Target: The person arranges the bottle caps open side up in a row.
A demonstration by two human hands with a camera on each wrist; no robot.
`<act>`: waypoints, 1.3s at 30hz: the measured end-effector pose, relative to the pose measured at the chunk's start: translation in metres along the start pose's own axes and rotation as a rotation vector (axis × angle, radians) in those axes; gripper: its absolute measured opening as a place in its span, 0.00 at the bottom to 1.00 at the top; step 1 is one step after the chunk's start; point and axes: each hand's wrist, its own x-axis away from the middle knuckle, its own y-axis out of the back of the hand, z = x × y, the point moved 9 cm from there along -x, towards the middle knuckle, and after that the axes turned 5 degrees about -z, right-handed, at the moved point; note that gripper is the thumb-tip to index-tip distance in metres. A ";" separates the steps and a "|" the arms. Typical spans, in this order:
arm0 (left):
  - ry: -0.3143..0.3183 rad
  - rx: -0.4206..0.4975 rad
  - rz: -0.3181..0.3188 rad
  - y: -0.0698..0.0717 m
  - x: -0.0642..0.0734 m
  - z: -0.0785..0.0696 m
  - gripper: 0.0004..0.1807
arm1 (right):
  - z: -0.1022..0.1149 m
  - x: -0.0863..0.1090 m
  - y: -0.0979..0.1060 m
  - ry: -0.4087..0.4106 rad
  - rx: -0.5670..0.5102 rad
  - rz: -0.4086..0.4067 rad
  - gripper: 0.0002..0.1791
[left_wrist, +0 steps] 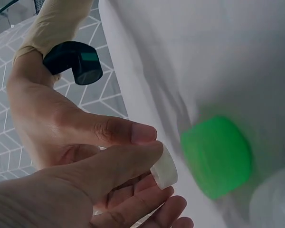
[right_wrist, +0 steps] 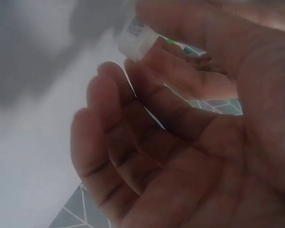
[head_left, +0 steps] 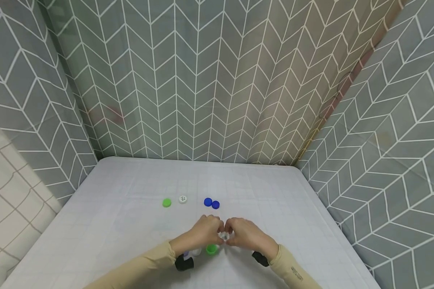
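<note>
A small white bottle cap (left_wrist: 165,170) is held up between both hands, above the white tabletop. My left hand (head_left: 207,231) pinches it between thumb and fingers. From the other side my right hand (head_left: 248,233) meets it, thumb and fingertips at the cap's edge. Faint dark print marks one face of the white cap (right_wrist: 134,37) in the right wrist view. There the lower fingers of the right hand (right_wrist: 180,156) are loosely bent. A green cap (left_wrist: 217,156) lies on the table just below, with its hollow side up in the head view.
Farther back on the table (head_left: 130,228) lie a flat green cap (head_left: 166,202), a white cap (head_left: 182,199) with dark marks, and two blue caps (head_left: 207,202) side by side. A white piece (head_left: 196,252) sits partly hidden under the left forearm. Patterned grey curtains (head_left: 202,80) surround the table.
</note>
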 end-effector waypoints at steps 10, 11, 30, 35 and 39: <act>-0.038 -0.043 0.048 -0.010 0.008 -0.012 0.13 | 0.003 0.009 -0.009 0.020 0.000 0.067 0.14; -0.040 -0.038 0.053 -0.011 0.008 -0.012 0.13 | 0.004 0.009 -0.009 0.025 0.003 0.069 0.14; -0.089 -0.071 0.086 -0.016 0.013 -0.019 0.15 | -0.001 0.010 -0.021 -0.003 0.038 0.129 0.20; -0.056 0.008 0.146 -0.021 0.013 -0.015 0.17 | 0.000 0.011 -0.023 -0.009 0.042 0.151 0.24; -0.028 0.063 0.194 -0.021 0.013 -0.012 0.18 | 0.001 0.012 -0.020 0.002 0.042 0.149 0.25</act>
